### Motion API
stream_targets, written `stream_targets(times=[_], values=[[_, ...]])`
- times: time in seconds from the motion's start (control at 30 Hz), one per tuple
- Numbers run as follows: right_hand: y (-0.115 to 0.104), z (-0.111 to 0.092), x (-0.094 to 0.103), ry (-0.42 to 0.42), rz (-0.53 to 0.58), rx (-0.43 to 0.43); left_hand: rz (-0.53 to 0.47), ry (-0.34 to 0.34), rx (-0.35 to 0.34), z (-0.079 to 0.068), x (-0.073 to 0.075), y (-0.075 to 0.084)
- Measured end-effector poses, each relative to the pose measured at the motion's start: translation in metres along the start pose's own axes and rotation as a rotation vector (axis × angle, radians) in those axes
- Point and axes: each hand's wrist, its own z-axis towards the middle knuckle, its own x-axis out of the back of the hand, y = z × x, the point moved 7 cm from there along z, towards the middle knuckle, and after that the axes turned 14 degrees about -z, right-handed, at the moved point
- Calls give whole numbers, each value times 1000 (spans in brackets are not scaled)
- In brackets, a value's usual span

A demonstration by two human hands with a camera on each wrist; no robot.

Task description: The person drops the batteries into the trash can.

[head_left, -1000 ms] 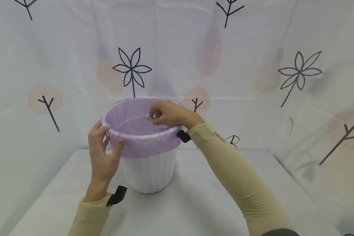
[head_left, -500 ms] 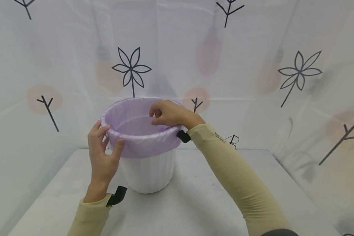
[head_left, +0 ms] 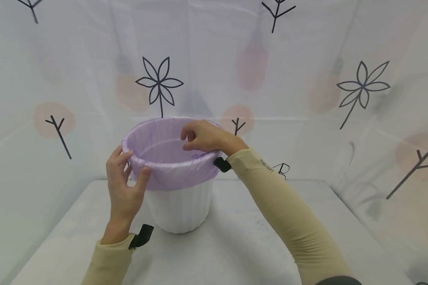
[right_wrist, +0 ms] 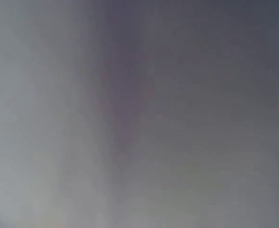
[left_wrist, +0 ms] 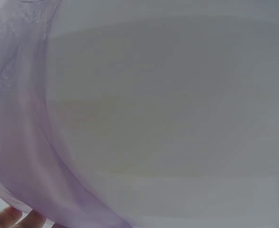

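Note:
A white trash can (head_left: 178,209) stands upright on the table, lined with a purple trash bag (head_left: 174,177) folded down over its rim. My left hand (head_left: 126,194) holds the can's left side at the rim, thumb in front and fingers farther round. In the left wrist view its fingertips (left_wrist: 31,219) show beside the bag, with the can's white wall (left_wrist: 168,118) filling most of the picture. My right hand (head_left: 204,136) hangs over the can's mouth, its wrist above the right rim. Thumb and index finger are bent and apart, holding nothing. The can's bottom inside is hidden.
The can stands on a white table (head_left: 256,245). Behind it hangs a white cloth (head_left: 214,51) printed with flowers and twigs. Black wrist cameras (head_left: 141,236) sit at both sleeves, the right one close by the can's rim. Only a grey blur fills the right wrist view.
A second ago my right thumb and index finger pinched a small green cylinder over the can. They have let it go and it is out of sight. Both hands stay in place.

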Motion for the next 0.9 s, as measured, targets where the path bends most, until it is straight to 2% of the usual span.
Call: stream_targets(times=[0.2, 0.37, 0.63, 0.8, 0.9], values=[[3, -7, 10, 69, 23, 8, 6, -7, 5, 1, -2, 0], [5, -23, 25, 162, 46, 21, 10, -1, 18, 1, -1, 0], [15, -70, 43, 301, -21, 67, 38, -12, 16, 2, -1, 3], [24, -101, 38, 305, -28, 60, 109, -44, 41, 3, 0, 5], [30, -118, 31, 304, -29, 43, 138, -57, 40, 3, 4, -3]])
